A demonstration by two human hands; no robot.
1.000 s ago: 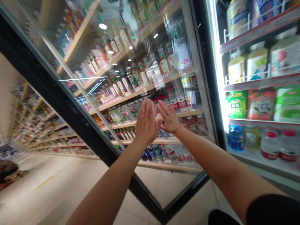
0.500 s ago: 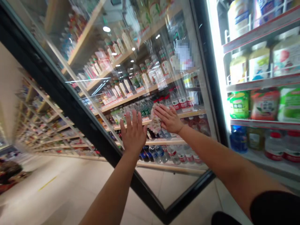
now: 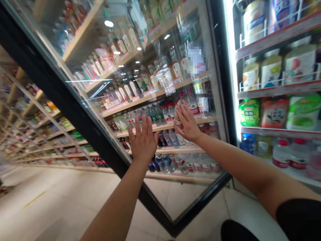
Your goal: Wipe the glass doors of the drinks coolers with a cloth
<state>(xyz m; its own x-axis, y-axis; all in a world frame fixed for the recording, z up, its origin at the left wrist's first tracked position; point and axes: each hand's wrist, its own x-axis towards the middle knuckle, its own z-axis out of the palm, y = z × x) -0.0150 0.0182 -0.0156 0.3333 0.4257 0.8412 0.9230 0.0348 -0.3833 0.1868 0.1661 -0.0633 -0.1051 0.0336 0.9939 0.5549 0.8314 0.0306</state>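
Observation:
A glass door [image 3: 180, 189] with a black frame [image 3: 100, 134] stands open at a slant in front of me. My left hand [image 3: 143, 140] lies flat against the pane with its fingers spread, holding nothing. To its right, my right hand [image 3: 187, 124] presses a crumpled, pale patterned cloth [image 3: 177, 115] onto the glass. The cloth sticks out past the fingertips and on the left side of that hand; the palm hides the rest of it.
Right of the door, a lit refrigerator holds drink bottles [image 3: 301, 63] and green and red packs [image 3: 274, 112] on wire-fronted shelves. Through the glass show wooden shelves [image 3: 127, 105] of bottles. More store shelving [image 3: 57, 134] runs along the left above a tiled floor [image 3: 75, 197].
My right hand has slid the cloth to the right and slightly up across the glass. My left hand stays flat in nearly the same place. The view has shifted a little.

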